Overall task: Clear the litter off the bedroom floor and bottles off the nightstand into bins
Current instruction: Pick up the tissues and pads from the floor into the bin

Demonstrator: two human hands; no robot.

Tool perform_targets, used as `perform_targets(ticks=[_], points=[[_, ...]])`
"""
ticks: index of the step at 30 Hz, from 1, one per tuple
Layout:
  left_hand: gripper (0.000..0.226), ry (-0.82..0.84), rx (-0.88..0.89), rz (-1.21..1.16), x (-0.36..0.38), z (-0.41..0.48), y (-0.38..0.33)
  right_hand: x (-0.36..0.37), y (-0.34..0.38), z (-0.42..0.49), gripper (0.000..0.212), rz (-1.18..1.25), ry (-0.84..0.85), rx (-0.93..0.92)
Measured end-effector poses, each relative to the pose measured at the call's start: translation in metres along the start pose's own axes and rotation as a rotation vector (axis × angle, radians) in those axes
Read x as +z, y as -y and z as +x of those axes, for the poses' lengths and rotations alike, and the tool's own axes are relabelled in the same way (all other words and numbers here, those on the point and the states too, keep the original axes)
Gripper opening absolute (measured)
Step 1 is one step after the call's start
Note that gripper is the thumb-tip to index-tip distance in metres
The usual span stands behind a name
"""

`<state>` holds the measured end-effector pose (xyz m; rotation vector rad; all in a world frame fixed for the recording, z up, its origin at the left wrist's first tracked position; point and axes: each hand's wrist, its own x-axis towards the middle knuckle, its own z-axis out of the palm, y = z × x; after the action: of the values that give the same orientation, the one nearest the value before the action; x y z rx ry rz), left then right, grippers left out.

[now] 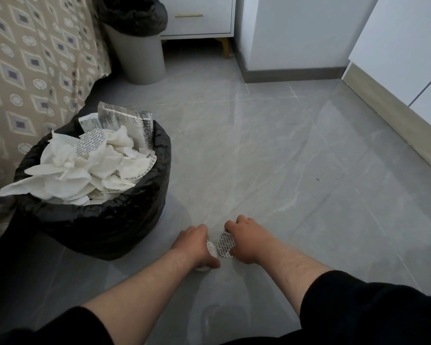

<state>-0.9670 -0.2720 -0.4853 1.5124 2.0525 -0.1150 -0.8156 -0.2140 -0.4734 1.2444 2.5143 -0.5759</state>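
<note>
Head view. Low centre of frame: left hand (193,245) grips a white round seal (211,248) with curled fingers, down at the grey floor (296,170). Just beside it, right hand (244,241) pinches a second printed seal (225,245), tilted on edge. Left of centre: black-lined bin (125,220), heaped with crumpled tissues (85,170), seals and a foil pouch (125,120). Upper left: a second bin (139,53) beside the patterned bedcover (35,58) and white nightstand (199,18).
</note>
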Motion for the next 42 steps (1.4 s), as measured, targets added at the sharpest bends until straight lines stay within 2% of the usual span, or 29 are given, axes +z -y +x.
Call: perform_targets(ticks=[7,11,14,17,20,24,29,34,37,42], points=[[0.051,-0.012,0.026,0.034,-0.001,-0.003,-0.002,0.000,0.001,0.002,0.047,0.043,-0.031,0.016],[0.049,-0.057,0.101,0.067,-0.014,-0.015,-0.010,0.002,0.001,0.000,0.045,0.016,-0.072,0.022],[0.048,-0.184,0.178,0.040,-0.048,-0.035,-0.022,0.006,0.001,0.000,0.042,0.103,-0.077,0.024],[0.052,-0.344,0.250,-0.026,-0.102,-0.060,-0.028,0.007,0.001,0.000,0.049,0.182,-0.045,0.046],[0.047,-0.548,0.276,-0.097,-0.164,-0.083,-0.014,0.009,0.001,0.001,0.055,0.217,-0.030,0.054],[0.030,-0.742,0.116,-0.141,-0.225,-0.087,0.038,0.012,0.003,0.001,0.056,0.252,-0.016,0.068],[0.025,-0.767,-0.114,-0.201,-0.239,-0.069,0.105,0.009,0.004,0.001,0.057,0.257,-0.023,0.060],[0.048,-0.813,-0.164,-0.112,-0.223,-0.064,0.125,0.003,0.008,-0.002,0.044,0.253,-0.059,0.062],[0.049,-0.899,-0.173,-0.117,-0.220,-0.075,0.123,0.003,0.006,-0.002,0.036,0.277,-0.076,0.078],[0.050,-0.905,-0.142,-0.175,-0.201,-0.111,0.131,-0.002,0.000,-0.001,0.030,0.360,-0.130,0.070]])
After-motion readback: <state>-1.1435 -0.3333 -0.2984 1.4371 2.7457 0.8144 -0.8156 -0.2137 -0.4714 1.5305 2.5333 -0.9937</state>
